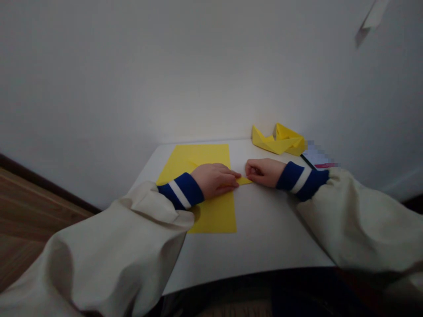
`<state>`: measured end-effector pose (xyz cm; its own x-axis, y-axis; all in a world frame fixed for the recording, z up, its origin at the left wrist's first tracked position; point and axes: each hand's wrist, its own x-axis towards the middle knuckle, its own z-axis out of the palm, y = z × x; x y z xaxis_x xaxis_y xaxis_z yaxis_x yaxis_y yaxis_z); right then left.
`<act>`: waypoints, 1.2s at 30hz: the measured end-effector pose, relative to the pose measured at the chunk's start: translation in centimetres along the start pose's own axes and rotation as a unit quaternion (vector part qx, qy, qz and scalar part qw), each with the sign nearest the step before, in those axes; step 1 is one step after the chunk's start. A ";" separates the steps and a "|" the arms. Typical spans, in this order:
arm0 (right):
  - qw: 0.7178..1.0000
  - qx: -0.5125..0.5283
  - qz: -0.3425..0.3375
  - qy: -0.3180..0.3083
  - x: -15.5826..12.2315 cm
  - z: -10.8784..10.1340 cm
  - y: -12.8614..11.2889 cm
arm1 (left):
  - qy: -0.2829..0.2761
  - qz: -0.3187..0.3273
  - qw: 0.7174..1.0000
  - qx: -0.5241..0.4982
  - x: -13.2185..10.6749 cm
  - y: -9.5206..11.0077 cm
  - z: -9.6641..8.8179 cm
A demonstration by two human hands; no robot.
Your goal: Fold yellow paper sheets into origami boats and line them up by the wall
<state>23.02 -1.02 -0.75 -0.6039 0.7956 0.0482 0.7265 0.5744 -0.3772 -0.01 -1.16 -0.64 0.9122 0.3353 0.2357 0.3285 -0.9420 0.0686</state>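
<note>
White worktop [264,237] is carrying everything. On its left half, a yellow sheet [216,215] is lying flat. Yellow folded paper boats [279,145] are sitting at the far right. The left hand [214,179] is resting across the sheet, fingers stretching out over a small folded paper [244,181] that is jutting past the sheet's right edge. The right hand's [266,171] curled fingers are meeting its tip; whether they are pinching, I cannot tell.

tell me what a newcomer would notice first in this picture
Probably the bright yellow sheet, lying flat on the white table, partly under the left hand. Next, the folded yellow paper shapes at the table's far right corner, beyond the right hand. A small yellow paper piece shows between the hands.
</note>
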 end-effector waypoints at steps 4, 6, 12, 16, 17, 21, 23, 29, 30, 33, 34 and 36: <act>0.999 0.044 0.023 -0.021 0.1 -0.1 0.0 | -0.006 0.002 1.000 0.010 0.0 0.1 0.2; 0.999 0.036 0.031 -0.022 0.1 -0.1 -0.1 | -0.009 0.002 1.000 0.011 0.1 0.1 0.1; 0.995 0.047 0.084 -0.022 0.4 0.0 -0.2 | -0.013 0.026 0.999 0.030 0.4 -0.1 -0.1; 0.988 0.085 0.114 -0.055 0.7 -0.4 0.0 | -0.008 0.029 0.999 0.036 0.3 -0.1 0.1; 0.987 0.082 0.123 -0.064 0.7 -0.5 0.1 | -0.007 0.029 0.999 0.035 0.3 -0.1 0.2; 0.983 0.068 0.147 -0.083 0.7 -0.9 0.4 | -0.014 0.022 1.000 0.017 0.1 -0.3 0.4; 0.982 0.075 0.145 -0.089 0.6 -0.9 0.6 | -0.018 0.005 1.000 0.004 -0.1 -0.4 0.5; 0.982 0.087 0.125 -0.111 0.4 -0.8 1.2 | -0.013 -0.012 0.999 -0.034 -0.4 -0.7 0.8; 0.983 0.080 0.121 -0.110 0.4 -0.8 1.1 | -0.010 -0.013 0.999 -0.038 -0.5 -0.8 0.9; 0.988 0.050 0.104 -0.106 0.4 -0.9 0.5 | 0.000 -0.022 0.999 -0.043 -0.5 -0.8 0.9; 0.988 0.045 0.105 -0.101 0.4 -0.9 0.2 | 0.007 -0.026 0.999 -0.044 -0.4 -0.8 0.9; 0.989 0.035 0.118 -0.080 0.4 -0.8 -0.3 | 0.022 -0.026 0.998 -0.048 -0.3 -0.7 0.8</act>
<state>22.76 -0.73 0.09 -0.4685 0.8621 -0.1931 0.8322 0.3573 -0.4239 -0.28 -0.61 -1.54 0.8826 0.3841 0.2712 0.3476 -0.9214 0.1736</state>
